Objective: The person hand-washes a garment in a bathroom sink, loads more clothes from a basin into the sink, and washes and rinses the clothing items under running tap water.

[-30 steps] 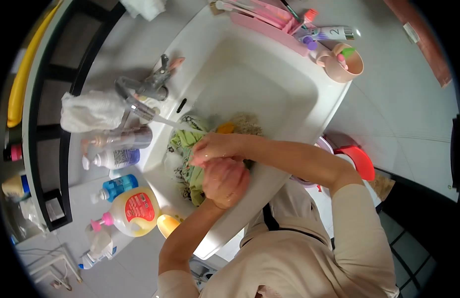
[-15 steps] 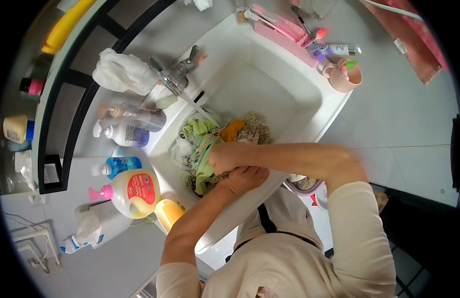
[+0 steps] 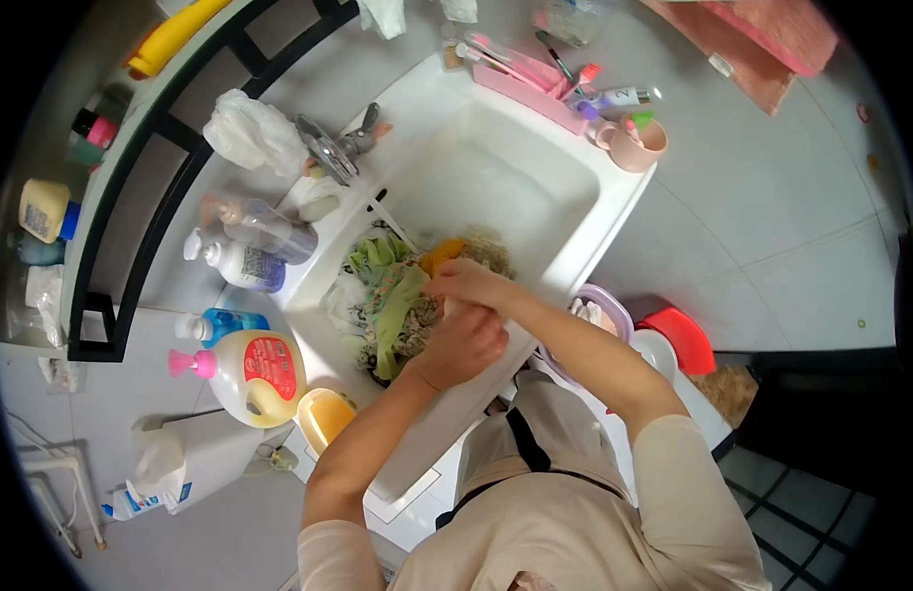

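Note:
A heap of wet clothes lies in the white sink (image 3: pixel 535 187): a green cloth (image 3: pixel 395 315), an orange cloth (image 3: pixel 441 256) and a speckled beige cloth (image 3: pixel 486 254). At the heap's near edge my left hand (image 3: pixel 463 345) is closed in a fist. My right hand (image 3: pixel 466 283) is just above it, its fingers bent together. Between the two hands a bit of pale cloth (image 3: pixel 451 307) shows, gripped by both; most of it is hidden. From the faucet (image 3: pixel 328 153) a stream of water falls onto the clothes.
Pump bottles and a big yellow detergent jug (image 3: pixel 260 379) line the left side, beside a yellow soap dish (image 3: pixel 326 418). A pink holder (image 3: pixel 530 97) and a pink cup (image 3: pixel 636 146) sit on the far right rim. Below right are a purple basket (image 3: pixel 614 305) and a red basin (image 3: pixel 681 337).
My hands have drawn apart from their crossed position, the right now above the left, with pale cloth showing between them. The view has shifted, showing more of the floor at right.

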`<state>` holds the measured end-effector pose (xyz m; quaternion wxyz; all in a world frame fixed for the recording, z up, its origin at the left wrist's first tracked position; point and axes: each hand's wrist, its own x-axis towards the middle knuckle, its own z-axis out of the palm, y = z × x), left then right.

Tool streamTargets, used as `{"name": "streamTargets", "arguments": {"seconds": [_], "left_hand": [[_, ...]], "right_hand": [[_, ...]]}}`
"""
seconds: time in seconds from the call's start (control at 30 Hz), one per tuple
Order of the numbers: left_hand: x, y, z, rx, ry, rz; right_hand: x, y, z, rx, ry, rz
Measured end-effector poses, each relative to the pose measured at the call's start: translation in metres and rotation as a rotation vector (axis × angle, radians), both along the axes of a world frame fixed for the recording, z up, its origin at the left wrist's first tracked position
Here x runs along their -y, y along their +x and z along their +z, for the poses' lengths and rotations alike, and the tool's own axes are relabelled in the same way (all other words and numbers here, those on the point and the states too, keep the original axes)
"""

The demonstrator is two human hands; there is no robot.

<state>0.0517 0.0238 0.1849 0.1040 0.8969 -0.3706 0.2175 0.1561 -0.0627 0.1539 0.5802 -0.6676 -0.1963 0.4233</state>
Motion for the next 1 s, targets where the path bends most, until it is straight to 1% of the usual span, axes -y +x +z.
{"name": "streamTargets", "arguments": {"seconds": [0.03, 0.07, 0.1, 0.13, 0.17, 0.23, 0.27, 0.33, 0.37, 0.47, 0.5, 0.57, 0.6, 0.63, 0.67, 0.7, 0.77, 0.8, 0.83, 0.87, 0.9, 0.97, 1.0], "left_hand": [[0.01, 0.001, 0.041, -0.145, -0.097, 0.174], [0.02, 0.001, 0.062, -0.293, -0.191, 0.347], [0.027, 0.002, 0.056, -0.319, -0.53, 0.472], [0.035, 0.004, 0.045, -0.341, -0.871, 0.591], [0.042, 0.006, 0.04, -0.36, -1.212, 0.704], [0.054, 0.002, 0.045, -0.598, -1.234, 0.718], [0.063, 0.0, 0.046, -0.728, -1.236, 0.716], [0.086, -0.005, 0.039, -0.769, -1.194, 0.652], [0.103, -0.009, 0.031, -0.8, -1.169, 0.618], [0.162, -0.018, -0.027, -1.099, -1.226, 0.621], [0.185, -0.022, -0.034, -1.345, -1.251, 0.659], [0.232, -0.031, -0.071, -1.683, -1.232, 0.633], [0.261, -0.036, -0.08, -1.743, -1.225, 0.679], [0.288, -0.041, -0.091, -1.788, -1.249, 0.641], [0.312, -0.042, -0.091, -1.825, -1.255, 0.593], [0.336, -0.043, -0.089, -1.855, -1.266, 0.551], [0.371, -0.042, -0.092, -1.766, -1.176, 0.545], [0.388, -0.047, -0.137, -1.485, -1.089, 0.534], [0.394, -0.048, -0.165, -1.345, -0.985, 0.502], [0.39, -0.046, -0.176, -1.21, -0.878, 0.477], [0.376, -0.043, -0.157, -1.158, -0.906, 0.504], [0.348, -0.042, -0.086, -1.071, -0.95, 0.529], [0.33, -0.038, -0.073, -0.911, -0.935, 0.566]], "right_hand": [[0.018, -0.006, -0.01, -0.134, 0.125, -0.156], [0.039, -0.015, 0.01, -0.257, 0.082, -0.113], [0.062, -0.022, 0.054, -0.37, 0.04, -0.066], [0.078, -0.029, 0.079, -0.481, -0.001, -0.018], [0.087, -0.034, 0.078, -0.403, -0.008, -0.088], [0.106, -0.048, 0.067, -0.25, -0.02, -0.23], [0.116, -0.057, 0.063, -0.214, 0.067, -0.303], [0.146, -0.076, 0.052, -0.142, 0.225, -0.468], [0.166, -0.084, 0.037, -0.121, 0.199, -0.508], [0.235, -0.11, 0.0, -0.184, 0.091, -0.629], [0.258, -0.122, -0.021, -0.133, 0.175, -0.705], [0.307, -0.147, -0.031, -0.278, 0.002, -0.881], [0.333, -0.158, -0.036, -0.352, -0.085, -0.962], [0.359, -0.168, -0.051, -0.333, -0.114, -0.987], [0.387, -0.176, -0.074, -0.313, -0.144, -1.005], [0.414, -0.183, -0.086, -0.292, -0.171, -1.015], [0.45, -0.182, -0.094, -0.415, -0.212, -1.129], [0.476, -0.179, -0.13, -0.391, -0.354, -1.061], [0.507, -0.181, -0.192, -0.207, -0.551, -1.009], [0.525, -0.18, -0.226, -0.105, -0.605, -0.965], [0.543, -0.179, -0.261, -0.003, -0.663, -0.923], [0.522, -0.157, -0.185, -0.09, -0.582, -0.731], [0.509, -0.146, -0.17, -0.123, -0.536, -0.701]]}}
